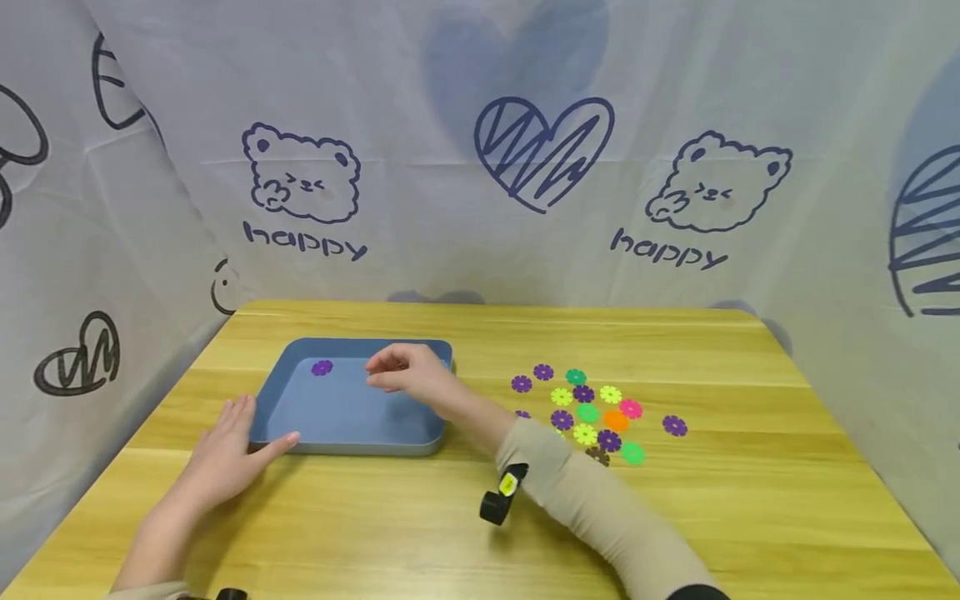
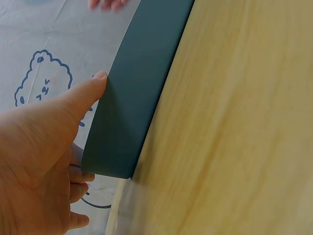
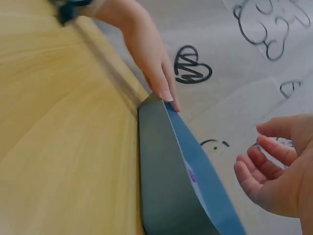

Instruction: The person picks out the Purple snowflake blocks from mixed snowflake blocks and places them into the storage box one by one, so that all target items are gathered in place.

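A blue rectangular tray [image 1: 345, 448] lies on the left part of the table, with one purple snowflake disc [image 1: 322, 367] inside near its far left. My left hand [image 1: 225, 454] rests at the tray's near left corner, fingers along the left side. Its thumb [image 2: 93, 90] touches the front rim in the left wrist view. Over the tray's right half hovers my right hand [image 1: 408, 375]. Its fingers bend loosely, and the right wrist view shows a gap between thumb and fingertips [image 3: 244, 166] with nothing held there.
Several loose snowflake discs, purple, yellow, green, pink, orange and brown, lie scattered right of the tray, among them an orange disc [image 1: 617, 421] and a lone purple disc [image 1: 675, 426]. The right forearm partly covers the nearest ones. A printed cloth [image 1: 420, 250] hangs behind the wooden table [image 1: 360, 525].
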A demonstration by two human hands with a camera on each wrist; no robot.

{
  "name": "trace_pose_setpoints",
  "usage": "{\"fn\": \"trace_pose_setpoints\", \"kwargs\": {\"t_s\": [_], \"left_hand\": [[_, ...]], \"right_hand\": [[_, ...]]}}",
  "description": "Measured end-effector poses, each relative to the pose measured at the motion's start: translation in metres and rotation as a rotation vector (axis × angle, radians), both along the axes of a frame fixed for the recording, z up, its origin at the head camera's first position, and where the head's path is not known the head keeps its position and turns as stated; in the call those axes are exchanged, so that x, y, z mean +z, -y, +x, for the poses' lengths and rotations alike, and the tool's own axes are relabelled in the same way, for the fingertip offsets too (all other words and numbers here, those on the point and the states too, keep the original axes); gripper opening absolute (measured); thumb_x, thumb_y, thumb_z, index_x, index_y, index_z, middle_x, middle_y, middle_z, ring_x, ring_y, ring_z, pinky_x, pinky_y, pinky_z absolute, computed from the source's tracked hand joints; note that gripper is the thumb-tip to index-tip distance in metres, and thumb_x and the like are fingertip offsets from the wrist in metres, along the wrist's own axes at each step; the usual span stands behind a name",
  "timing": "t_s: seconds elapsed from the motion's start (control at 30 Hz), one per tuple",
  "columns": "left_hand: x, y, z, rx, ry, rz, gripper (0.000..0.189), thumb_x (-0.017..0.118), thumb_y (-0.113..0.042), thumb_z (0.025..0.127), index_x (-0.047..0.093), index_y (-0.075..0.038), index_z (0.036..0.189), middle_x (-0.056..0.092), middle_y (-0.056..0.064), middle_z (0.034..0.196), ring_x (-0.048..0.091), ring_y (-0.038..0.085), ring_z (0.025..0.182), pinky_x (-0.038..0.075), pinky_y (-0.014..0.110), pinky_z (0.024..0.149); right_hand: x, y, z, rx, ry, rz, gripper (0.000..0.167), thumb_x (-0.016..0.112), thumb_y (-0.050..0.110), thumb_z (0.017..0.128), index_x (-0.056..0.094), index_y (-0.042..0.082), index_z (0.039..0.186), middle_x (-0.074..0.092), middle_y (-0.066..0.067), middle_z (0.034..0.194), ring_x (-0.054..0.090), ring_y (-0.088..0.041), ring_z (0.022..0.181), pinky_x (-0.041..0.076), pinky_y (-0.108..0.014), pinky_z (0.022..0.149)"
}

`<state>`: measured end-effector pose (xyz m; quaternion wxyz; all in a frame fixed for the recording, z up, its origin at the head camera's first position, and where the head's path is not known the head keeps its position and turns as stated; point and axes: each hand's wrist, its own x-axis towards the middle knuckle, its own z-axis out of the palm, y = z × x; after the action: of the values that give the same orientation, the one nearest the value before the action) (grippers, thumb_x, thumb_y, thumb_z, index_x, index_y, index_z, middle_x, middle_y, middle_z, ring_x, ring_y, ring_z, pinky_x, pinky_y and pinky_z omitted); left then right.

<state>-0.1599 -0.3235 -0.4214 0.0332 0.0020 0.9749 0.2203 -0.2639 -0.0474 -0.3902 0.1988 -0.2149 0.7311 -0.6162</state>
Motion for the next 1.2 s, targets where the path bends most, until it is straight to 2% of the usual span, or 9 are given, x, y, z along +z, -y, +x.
{"fn": "trace_pose_setpoints", "kwargs": {"t_s": [0.17,0.33,0.53,0.7,0.8,0.93,1.03,1.13,1.2], "left_hand": [[0.000,0.000,0.000,-0.007,-0.002,0.005,0.109,0.050,-0.064,0.092,0.003,0.014,0.150,0.000,0.039,0.155,-0.003,0.056,0.145,0.006,0.079,0.107],[-0.001,0.001,0.001,-0.004,-0.001,0.007,0.109,0.050,-0.065,0.092,0.002,0.014,0.150,0.000,0.039,0.155,-0.002,0.056,0.144,0.006,0.079,0.107],[-0.001,0.001,0.002,0.001,0.009,0.015,0.110,0.050,-0.065,0.091,0.002,0.014,0.150,-0.001,0.039,0.155,-0.002,0.056,0.144,0.005,0.078,0.107],[-0.001,0.002,0.002,0.003,0.016,0.018,0.110,0.050,-0.065,0.091,0.002,0.014,0.150,-0.001,0.039,0.156,-0.002,0.056,0.144,0.005,0.078,0.107],[0.000,0.002,0.002,0.001,0.013,0.019,0.109,0.050,-0.065,0.091,0.002,0.014,0.150,-0.001,0.039,0.155,-0.002,0.056,0.144,0.005,0.079,0.107],[0.000,0.002,0.002,-0.003,0.006,0.020,0.109,0.050,-0.064,0.092,0.002,0.015,0.150,0.000,0.040,0.155,-0.002,0.057,0.144,0.006,0.079,0.107],[0.000,0.002,0.001,-0.007,0.009,0.020,0.109,0.050,-0.064,0.092,0.002,0.015,0.150,0.000,0.040,0.155,-0.002,0.057,0.144,0.007,0.079,0.107],[-0.001,0.001,0.000,-0.005,0.013,0.024,0.110,0.050,-0.065,0.091,0.002,0.014,0.150,-0.001,0.039,0.155,-0.002,0.056,0.144,0.007,0.078,0.107],[-0.001,0.001,0.000,-0.005,0.011,0.022,0.110,0.050,-0.065,0.091,0.002,0.014,0.150,-0.001,0.039,0.156,-0.002,0.056,0.144,0.007,0.078,0.107]], "right_hand": [[0.011,-0.049,0.013,0.069,-0.088,0.031,0.021,0.069,0.014,0.091,0.068,0.007,0.111,0.068,-0.007,0.106,0.064,-0.011,0.092,0.056,-0.033,0.088],[0.016,-0.091,0.027,0.101,-0.180,0.121,0.021,0.068,0.016,0.092,0.067,0.008,0.112,0.068,-0.009,0.110,0.063,-0.012,0.096,0.055,-0.025,0.084],[0.005,-0.140,0.043,0.104,-0.310,0.187,0.021,0.068,0.014,0.091,0.067,0.008,0.111,0.068,-0.008,0.110,0.064,-0.020,0.101,0.056,-0.024,0.086],[-0.006,-0.178,0.056,0.098,-0.415,0.205,0.024,0.069,0.014,0.090,0.067,0.003,0.112,0.068,-0.015,0.110,0.064,-0.031,0.101,0.057,-0.025,0.087],[-0.013,-0.197,0.059,0.093,-0.420,0.245,0.028,0.070,0.016,0.089,0.066,0.002,0.113,0.068,-0.018,0.111,0.064,-0.033,0.101,0.057,-0.029,0.088],[-0.023,-0.219,0.060,0.102,-0.400,0.314,0.032,0.072,0.019,0.088,0.066,0.004,0.115,0.068,-0.015,0.111,0.063,-0.031,0.100,0.057,-0.032,0.088],[-0.030,-0.231,0.061,0.133,-0.380,0.366,0.031,0.072,0.020,0.088,0.066,0.007,0.115,0.067,-0.012,0.109,0.061,-0.027,0.095,0.056,-0.028,0.080],[-0.036,-0.238,0.061,0.182,-0.385,0.426,0.030,0.073,0.023,0.087,0.067,0.013,0.114,0.066,-0.006,0.108,0.056,-0.022,0.087,0.051,-0.023,0.072],[-0.040,-0.241,0.062,0.224,-0.409,0.471,0.030,0.074,0.025,0.085,0.067,0.018,0.114,0.064,0.000,0.109,0.053,-0.017,0.088,0.047,-0.021,0.073]]}}
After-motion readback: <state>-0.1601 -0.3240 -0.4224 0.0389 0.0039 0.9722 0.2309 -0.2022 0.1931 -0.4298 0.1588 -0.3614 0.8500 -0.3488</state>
